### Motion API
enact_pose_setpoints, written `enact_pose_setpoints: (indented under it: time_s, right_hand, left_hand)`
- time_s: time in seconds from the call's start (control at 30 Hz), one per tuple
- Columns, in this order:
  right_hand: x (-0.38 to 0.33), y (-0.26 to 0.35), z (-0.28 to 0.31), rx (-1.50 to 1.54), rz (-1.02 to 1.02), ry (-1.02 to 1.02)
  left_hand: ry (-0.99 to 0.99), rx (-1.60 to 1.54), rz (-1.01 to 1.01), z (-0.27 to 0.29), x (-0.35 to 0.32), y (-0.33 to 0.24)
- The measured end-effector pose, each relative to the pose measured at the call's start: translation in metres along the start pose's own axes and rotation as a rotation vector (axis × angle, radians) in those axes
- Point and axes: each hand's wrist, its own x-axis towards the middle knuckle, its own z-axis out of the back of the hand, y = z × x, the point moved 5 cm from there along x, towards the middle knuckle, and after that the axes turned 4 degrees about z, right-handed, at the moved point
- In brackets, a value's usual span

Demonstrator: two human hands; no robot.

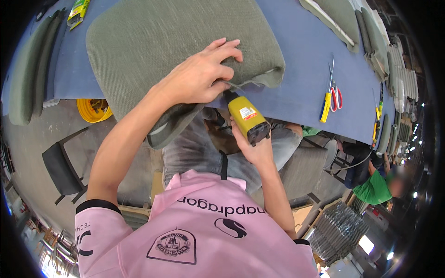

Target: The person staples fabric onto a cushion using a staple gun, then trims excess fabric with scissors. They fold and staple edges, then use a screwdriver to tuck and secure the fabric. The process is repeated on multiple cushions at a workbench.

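Observation:
A large seat cushion in grey-green fabric (153, 44) lies on the blue table top, its near edge hanging loose and folded toward my lap. My left hand (206, 72) rests on that near edge; thumb and forefinger are bent together at the fabric's border, the other fingers curled over the cushion. In my right hand (254, 147) is a yellow power tool (245, 116) with a black nose and black rear end. Its nose points at the cushion's edge beside my left thumb. Whether the tip touches is hidden. A thin pale strand shows at the fabric border there.
On the blue table (296, 99) to the right lie a yellow-handled screwdriver (326, 107) and red-handled scissors (336, 98). More cushions (336, 21) sit beyond. A yellow bucket (88, 111) stands below at left, near a black chair part (62, 169). A person in green (373, 190) is at right.

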Motion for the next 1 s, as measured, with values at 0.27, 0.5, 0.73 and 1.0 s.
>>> enact_pose_setpoints:
  time_s: [0.27, 0.5, 0.73, 1.0]
  right_hand:
    - [-0.007, -0.003, -0.004, 0.026, -0.045, -0.046]
    - [-0.008, -0.006, -0.009, -0.025, 0.029, -0.018]
    - [-0.011, -0.006, -0.014, -0.032, 0.033, -0.032]
    - [-0.011, 0.001, -0.014, 0.041, -0.038, -0.019]
  left_hand:
    - [0.096, 0.188, -0.063, 0.02, 0.0, -0.012]
    - [0.011, 0.084, -0.009, 0.012, -0.01, -0.001]
    - [-0.012, 0.061, 0.014, 0.008, -0.012, -0.002]
    - [0.015, 0.084, -0.046, 0.023, -0.016, -0.005]
